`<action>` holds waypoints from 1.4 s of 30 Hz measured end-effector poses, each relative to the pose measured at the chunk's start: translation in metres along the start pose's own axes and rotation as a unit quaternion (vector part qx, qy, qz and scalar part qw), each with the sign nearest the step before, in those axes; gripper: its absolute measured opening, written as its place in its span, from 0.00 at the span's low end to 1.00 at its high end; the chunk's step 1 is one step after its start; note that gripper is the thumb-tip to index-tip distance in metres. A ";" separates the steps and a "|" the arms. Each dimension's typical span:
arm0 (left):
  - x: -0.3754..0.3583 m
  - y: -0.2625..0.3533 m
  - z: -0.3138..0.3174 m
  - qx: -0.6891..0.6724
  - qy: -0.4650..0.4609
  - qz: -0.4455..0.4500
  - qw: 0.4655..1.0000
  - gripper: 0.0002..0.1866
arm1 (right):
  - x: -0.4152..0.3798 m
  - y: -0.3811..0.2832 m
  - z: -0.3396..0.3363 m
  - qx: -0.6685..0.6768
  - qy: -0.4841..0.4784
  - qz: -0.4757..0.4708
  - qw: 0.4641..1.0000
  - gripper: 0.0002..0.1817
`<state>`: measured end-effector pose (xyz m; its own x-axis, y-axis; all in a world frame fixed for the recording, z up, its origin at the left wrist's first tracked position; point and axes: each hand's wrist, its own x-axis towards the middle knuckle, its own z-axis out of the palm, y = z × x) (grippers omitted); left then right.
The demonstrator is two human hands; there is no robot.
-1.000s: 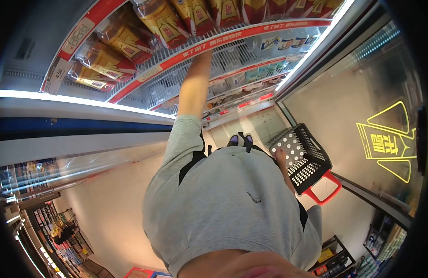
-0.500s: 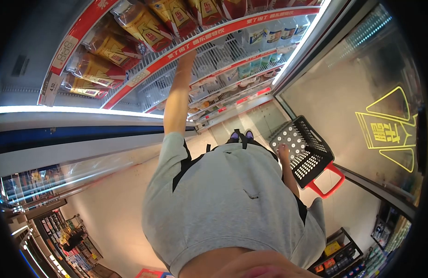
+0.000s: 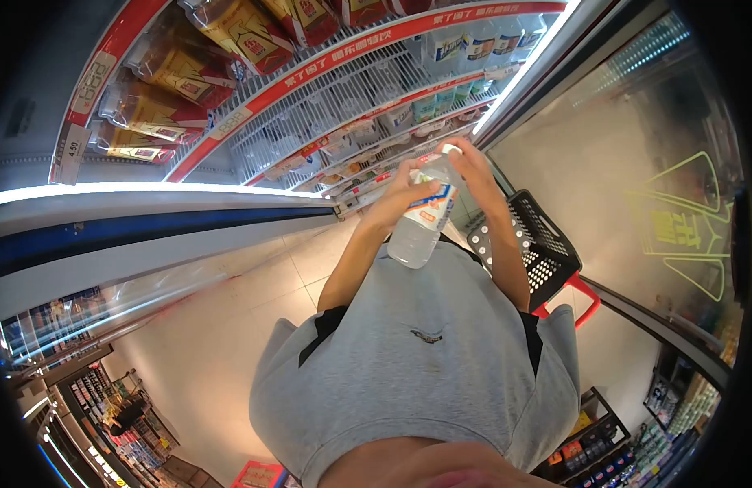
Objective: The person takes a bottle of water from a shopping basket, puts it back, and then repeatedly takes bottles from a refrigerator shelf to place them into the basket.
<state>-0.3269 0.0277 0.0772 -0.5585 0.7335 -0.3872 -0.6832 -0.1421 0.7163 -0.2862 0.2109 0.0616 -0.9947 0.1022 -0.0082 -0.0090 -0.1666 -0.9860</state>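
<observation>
My left hand [image 3: 402,197] is closed around a clear plastic bottle [image 3: 414,241] in front of my chest. The bottle has a white, blue and orange label and a white cap [image 3: 450,150]. It is tilted, with its cap pointing away from me and its base towards my shirt. The fingers of my right hand [image 3: 472,165] are bent round the cap end; the cap is partly covered by them.
Ahead is an open drinks cooler with wire shelves [image 3: 311,102] of bottles, red price strips and amber-red bottles [image 3: 181,69]. Its glass door [image 3: 604,163] stands open at right. A black basket [image 3: 547,256] with a red handle is on the floor beside me.
My left hand has come out of the cooler and now holds the bottle before my chest. My right hand has moved up from above the basket to the bottle's cap end.
</observation>
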 end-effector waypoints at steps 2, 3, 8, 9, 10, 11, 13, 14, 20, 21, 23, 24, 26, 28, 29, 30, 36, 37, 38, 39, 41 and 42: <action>-0.001 -0.004 0.003 0.050 0.009 -0.013 0.999 0.29 | 0.001 0.001 -0.002 -0.009 -0.023 0.015 1.000 0.12; -0.001 -0.007 0.003 0.074 0.014 -0.022 0.997 0.29 | 0.001 0.002 -0.003 0.022 -0.005 0.026 0.999 0.11; -0.016 -0.023 -0.009 0.028 -0.045 0.015 0.998 0.31 | -0.007 -0.004 -0.024 0.111 0.116 0.005 0.987 0.09; -0.024 -0.026 -0.014 -0.028 -0.090 -0.003 0.996 0.31 | -0.008 -0.007 -0.030 0.123 0.145 -0.013 0.982 0.09; -0.034 -0.025 -0.019 -0.082 -0.135 -0.023 0.987 0.32 | -0.008 -0.011 -0.035 0.138 0.172 -0.028 0.975 0.09; -0.041 -0.025 -0.022 -0.135 -0.179 -0.042 0.974 0.32 | -0.007 -0.017 -0.039 0.153 0.200 -0.045 0.967 0.09; -0.046 -0.031 -0.009 -0.093 -0.127 -0.008 0.987 0.34 | -0.010 -0.021 -0.043 0.155 0.228 -0.052 0.960 0.09; -0.045 -0.032 -0.001 -0.072 -0.097 0.004 0.993 0.35 | -0.010 -0.022 -0.045 0.142 0.229 -0.046 0.962 0.09; -0.039 -0.048 -0.009 0.046 -0.014 0.062 0.997 0.33 | -0.022 -0.013 -0.043 0.059 0.234 -0.017 0.970 0.10; -0.044 -0.045 -0.002 0.097 0.021 0.094 0.991 0.34 | -0.022 -0.013 -0.041 0.040 0.228 -0.012 0.973 0.11; -0.051 -0.043 0.003 0.247 0.073 0.167 0.952 0.37 | -0.023 -0.012 -0.040 0.017 0.222 -0.009 0.975 0.13; -0.053 -0.043 0.004 0.342 0.088 0.206 0.912 0.38 | -0.023 -0.011 -0.040 0.011 0.222 -0.011 0.975 0.13; -0.052 -0.042 0.000 0.518 0.091 0.317 0.789 0.43 | -0.024 -0.013 -0.039 0.002 0.223 -0.009 0.975 0.14; -0.041 -0.041 -0.014 0.658 0.065 0.447 0.602 0.48 | -0.026 -0.023 -0.038 -0.005 0.224 -0.003 0.975 0.15; -0.039 -0.046 -0.019 0.652 0.069 0.456 0.602 0.48 | -0.028 -0.024 -0.038 -0.022 0.223 0.003 0.975 0.15; -0.037 -0.048 -0.023 0.646 0.073 0.465 0.601 0.48 | -0.029 -0.024 -0.039 -0.038 0.221 0.009 0.974 0.15; -0.041 -0.053 -0.025 0.579 0.076 0.448 0.677 0.46 | -0.026 -0.014 -0.039 -0.075 0.220 -0.023 0.972 0.15; -0.042 -0.053 -0.026 0.562 0.068 0.454 0.688 0.46 | -0.027 -0.013 -0.038 -0.077 0.216 -0.027 0.973 0.15; -0.044 -0.054 -0.024 0.518 0.078 0.421 0.741 0.43 | -0.027 -0.012 -0.037 -0.075 0.217 -0.028 0.973 0.15; -0.048 -0.055 -0.020 0.470 0.087 0.385 0.790 0.41 | -0.027 -0.011 -0.035 -0.073 0.217 -0.030 0.973 0.16; -0.050 -0.051 -0.015 0.325 0.077 0.274 0.902 0.37 | -0.028 -0.011 -0.031 -0.081 0.220 -0.037 0.971 0.16; -0.048 -0.045 -0.016 0.224 0.057 0.198 0.953 0.35 | -0.029 -0.012 -0.030 -0.091 0.224 -0.044 0.969 0.16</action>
<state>-0.2763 -0.0119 0.0544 -0.7951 0.6015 -0.0774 -0.1530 -0.0755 0.9853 -0.2538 0.2390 0.0686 -0.8462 0.5308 0.0467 -0.0340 0.0338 -0.9989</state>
